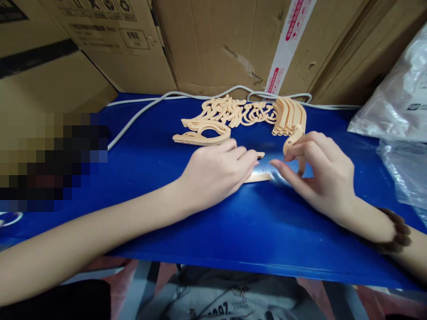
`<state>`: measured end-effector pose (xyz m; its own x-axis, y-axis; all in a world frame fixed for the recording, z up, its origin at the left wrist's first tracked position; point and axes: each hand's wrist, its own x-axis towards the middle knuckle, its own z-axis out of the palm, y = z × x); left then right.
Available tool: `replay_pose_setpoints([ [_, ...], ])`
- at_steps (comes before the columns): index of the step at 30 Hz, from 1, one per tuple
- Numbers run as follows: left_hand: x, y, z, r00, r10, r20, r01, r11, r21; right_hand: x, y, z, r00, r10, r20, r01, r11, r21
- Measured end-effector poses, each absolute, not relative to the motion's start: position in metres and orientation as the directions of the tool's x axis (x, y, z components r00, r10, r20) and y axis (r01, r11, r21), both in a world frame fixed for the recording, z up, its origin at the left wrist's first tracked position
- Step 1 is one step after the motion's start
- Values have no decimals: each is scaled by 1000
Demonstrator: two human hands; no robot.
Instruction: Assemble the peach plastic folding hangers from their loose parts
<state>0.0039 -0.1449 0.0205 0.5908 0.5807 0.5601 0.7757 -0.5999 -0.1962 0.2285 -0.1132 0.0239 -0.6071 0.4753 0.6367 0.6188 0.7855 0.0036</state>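
My left hand point(220, 171) is closed palm-down over a beige plastic hanger arm point(258, 178) low over the blue table. Only the piece's right end shows past the fingers. Curled fingers of my right hand point(320, 171) grip a curved beige plastic piece point(292, 139) with a small hole in it, most of it hidden; the thumb stands apart. A few flat hanger pieces point(203, 138) lie stacked beyond my left hand. Behind them is a heap of small beige hooks point(227, 110). Several curved arms point(290, 116) sit lined up beyond my right hand.
A white cable point(143, 114) runs along the back of the blue tabletop point(213, 235). Cardboard boxes point(220, 49) stand behind and at the left. Clear plastic bags point(396, 98) lie at the right. The left side is partly pixelated.
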Motion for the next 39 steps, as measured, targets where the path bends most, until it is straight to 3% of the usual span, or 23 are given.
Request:
replay_pose_setpoints([
  [2, -3, -136, 22, 655, 584, 479, 744, -608, -276, 230, -108, 22, -608, 462, 645, 611, 792, 9],
  [5, -11, -125, 19, 706, 572, 417, 700, -652, -291, 230, -105, 20, -656, 491, 574, 598, 802, -2],
  [16, -21, -107, 3, 717, 510, 475, 681, -657, -323, 232, -102, 16, -679, 576, 455, 657, 754, 26],
  [19, -15, -113, 6, 692, 557, 459, 698, -677, -232, 232, -101, 16, -674, 589, 445, 660, 751, 6],
  [25, 4, -133, 3, 719, 601, 350, 621, -781, 66, 234, -100, 17, -628, 647, 432, 709, 705, -26],
  [31, 5, -131, -7, 731, 638, 244, 599, -770, 219, 233, -98, 17, -582, 684, 439, 735, 674, -77],
  [39, 7, -130, -4, 688, 683, 247, 605, -727, 325, 231, -102, 20, -537, 730, 424, 705, 664, -250],
])
